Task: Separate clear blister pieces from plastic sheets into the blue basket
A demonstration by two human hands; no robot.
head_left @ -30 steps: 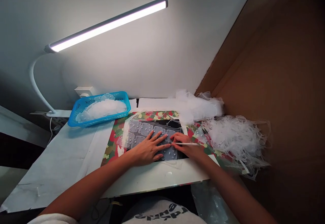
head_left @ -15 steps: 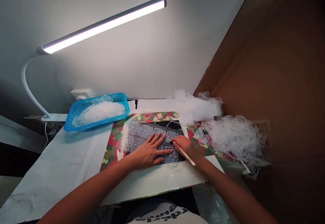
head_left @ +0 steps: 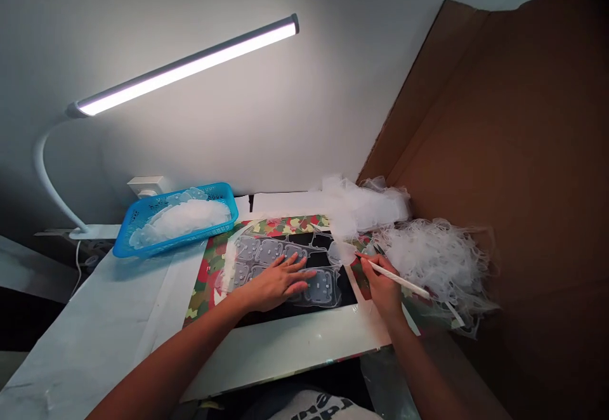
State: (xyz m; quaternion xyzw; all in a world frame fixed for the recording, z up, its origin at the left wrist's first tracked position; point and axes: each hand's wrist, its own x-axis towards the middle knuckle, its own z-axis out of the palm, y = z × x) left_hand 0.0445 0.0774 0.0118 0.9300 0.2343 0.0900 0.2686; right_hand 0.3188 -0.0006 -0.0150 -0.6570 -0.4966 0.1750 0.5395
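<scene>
My left hand (head_left: 280,283) lies flat with fingers spread on a translucent sheet (head_left: 320,287) of rounded rectangular pieces with small raised dots. The sheet rests on a black panel (head_left: 349,290) set in a camouflage-patterned board (head_left: 202,293). To its right, my right hand (head_left: 384,283) is closed round a slim white pen-shaped tool (head_left: 399,278) with a dark tip. At that tip, by the fingers, is a loose translucent piece (head_left: 341,253); whether the fingers or the tip hold it I cannot tell.
A blue basket (head_left: 176,244) at the back left contains similar translucent pieces. White translucent material (head_left: 368,207) is piled at the back right, beside a tangle of thin clear strips (head_left: 440,261). A lit bar lamp (head_left: 190,65) hangs above, and cardboard (head_left: 499,153) stands at the right.
My right hand has moved right with the white tool, off the sheet's pieces. A translucent piece now shows at the tool's tip. My left hand remains spread on the sheet.
</scene>
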